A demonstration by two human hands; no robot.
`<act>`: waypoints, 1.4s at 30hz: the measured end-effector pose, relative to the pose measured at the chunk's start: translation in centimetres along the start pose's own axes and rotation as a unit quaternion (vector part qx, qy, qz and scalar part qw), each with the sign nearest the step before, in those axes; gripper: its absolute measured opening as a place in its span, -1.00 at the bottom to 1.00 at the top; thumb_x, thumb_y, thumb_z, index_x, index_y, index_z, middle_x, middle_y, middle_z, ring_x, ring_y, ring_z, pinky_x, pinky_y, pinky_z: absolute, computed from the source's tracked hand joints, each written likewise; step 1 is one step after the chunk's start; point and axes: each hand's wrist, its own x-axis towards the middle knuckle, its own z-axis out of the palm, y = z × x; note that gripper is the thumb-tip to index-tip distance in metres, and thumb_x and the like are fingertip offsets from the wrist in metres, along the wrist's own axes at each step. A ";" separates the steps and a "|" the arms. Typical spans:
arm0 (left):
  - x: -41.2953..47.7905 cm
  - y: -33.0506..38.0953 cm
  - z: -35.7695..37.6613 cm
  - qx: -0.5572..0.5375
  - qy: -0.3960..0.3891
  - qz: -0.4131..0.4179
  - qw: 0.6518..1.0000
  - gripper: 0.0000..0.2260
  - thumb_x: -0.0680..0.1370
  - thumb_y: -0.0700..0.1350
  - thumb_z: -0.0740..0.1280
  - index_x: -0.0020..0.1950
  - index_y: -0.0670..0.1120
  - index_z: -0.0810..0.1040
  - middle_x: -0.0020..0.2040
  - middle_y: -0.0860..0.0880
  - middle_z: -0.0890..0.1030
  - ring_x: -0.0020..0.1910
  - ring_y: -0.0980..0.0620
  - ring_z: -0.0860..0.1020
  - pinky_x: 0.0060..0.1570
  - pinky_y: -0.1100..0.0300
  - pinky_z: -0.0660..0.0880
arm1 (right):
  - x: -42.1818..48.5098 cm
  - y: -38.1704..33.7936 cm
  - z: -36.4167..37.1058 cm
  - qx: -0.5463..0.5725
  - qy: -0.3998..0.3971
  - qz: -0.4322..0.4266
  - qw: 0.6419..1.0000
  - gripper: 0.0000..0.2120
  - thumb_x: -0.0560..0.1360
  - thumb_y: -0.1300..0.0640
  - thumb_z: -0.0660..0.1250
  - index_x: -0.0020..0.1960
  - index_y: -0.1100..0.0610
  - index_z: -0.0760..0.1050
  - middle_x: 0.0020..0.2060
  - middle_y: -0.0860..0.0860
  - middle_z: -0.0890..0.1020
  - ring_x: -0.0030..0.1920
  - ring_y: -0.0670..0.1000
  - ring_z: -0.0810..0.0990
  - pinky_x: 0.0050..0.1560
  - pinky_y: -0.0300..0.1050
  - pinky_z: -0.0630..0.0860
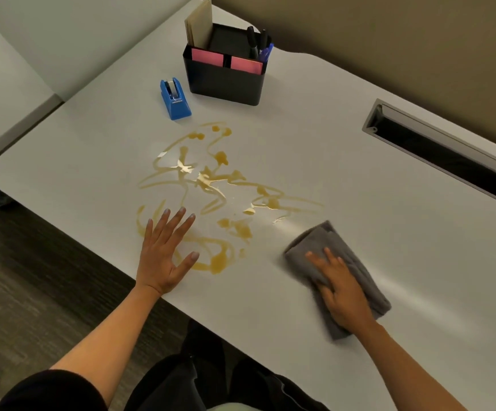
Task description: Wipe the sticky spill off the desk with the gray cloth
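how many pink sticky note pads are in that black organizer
2. One pink pad sits in the front left compartment of the black organizer, the other in the front right compartment. More could be hidden deeper inside.

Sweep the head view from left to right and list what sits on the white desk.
Blue plastic tape dispenser → black plastic desk organizer → folded gray cloth under the right hand → gray recessed cable slot. Left out: the left hand and the amber sticky spill, which overlap the first two.

Office: desk (329, 137) with organizer (226, 81) (pens, notes), tape dispenser (175, 99).
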 end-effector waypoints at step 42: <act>0.1 -0.5 0.8 0.002 -0.002 -0.002 1.000 -0.36 0.54 0.37 0.02 0.54 0.08 0.26 0.56 0.07 0.23 0.57 -0.02 0.05 0.51 -0.17 -0.05 | -0.6 -1.1 0.9 -0.009 -0.104 -0.173 0.979 -0.44 0.51 0.29 0.20 0.45 -0.10 0.34 0.44 -0.20 0.35 0.54 -0.09 0.10 0.53 -0.07 -0.01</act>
